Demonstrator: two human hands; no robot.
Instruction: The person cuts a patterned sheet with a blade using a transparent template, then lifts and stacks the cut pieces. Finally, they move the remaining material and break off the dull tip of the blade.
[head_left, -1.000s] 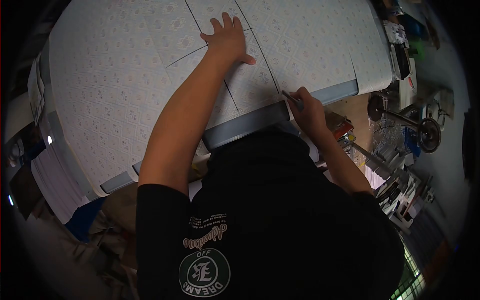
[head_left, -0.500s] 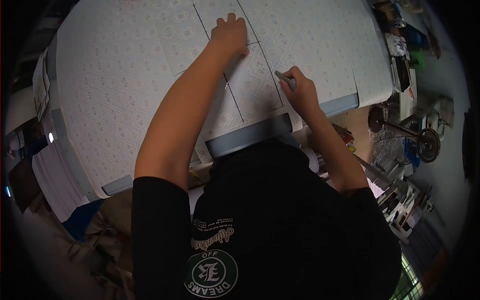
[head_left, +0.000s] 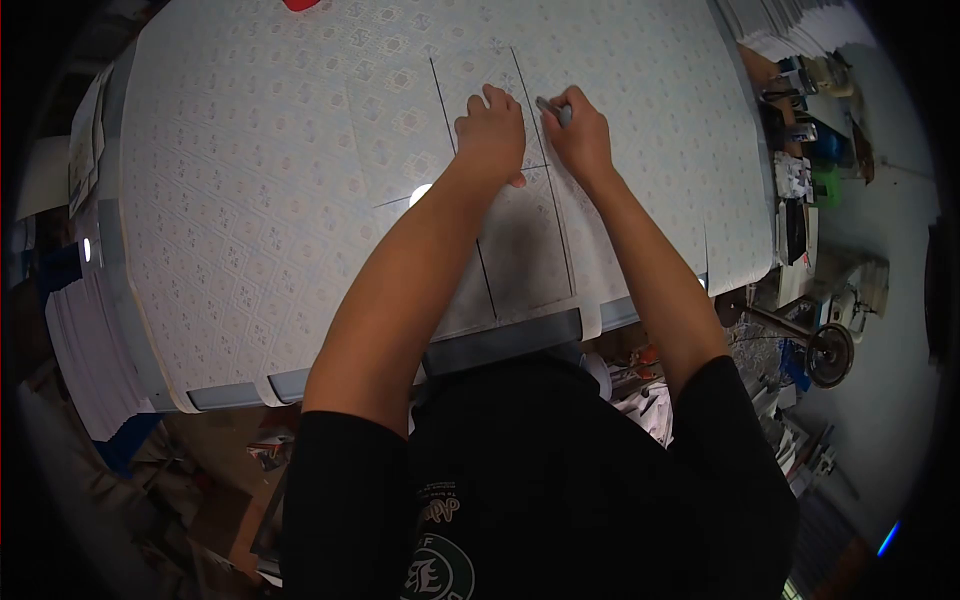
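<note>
A patterned pale sheet (head_left: 270,200) covers the table, and a thin transparent sheet with dark ruled lines (head_left: 530,240) lies on it near the front edge. My left hand (head_left: 491,135) presses down flat on the ruled area, between two long lines, with its fingers spread. Just right of it, my right hand (head_left: 580,130) is closed around a grey pen (head_left: 560,113). The pen points up and left, close to the right-hand long line. A short cross line runs by my left thumb.
A red object (head_left: 299,4) sits at the table's far edge. Stacks of paper (head_left: 95,350) stand at the left. Beyond the right edge are assorted items and a round metal wheel (head_left: 830,355). Grey edging (head_left: 505,340) runs along the front.
The view has shifted, and the table appears lower in it. My right hand with the pen has moved away from me along the right line, up beside my left hand. The red object has come into view.
</note>
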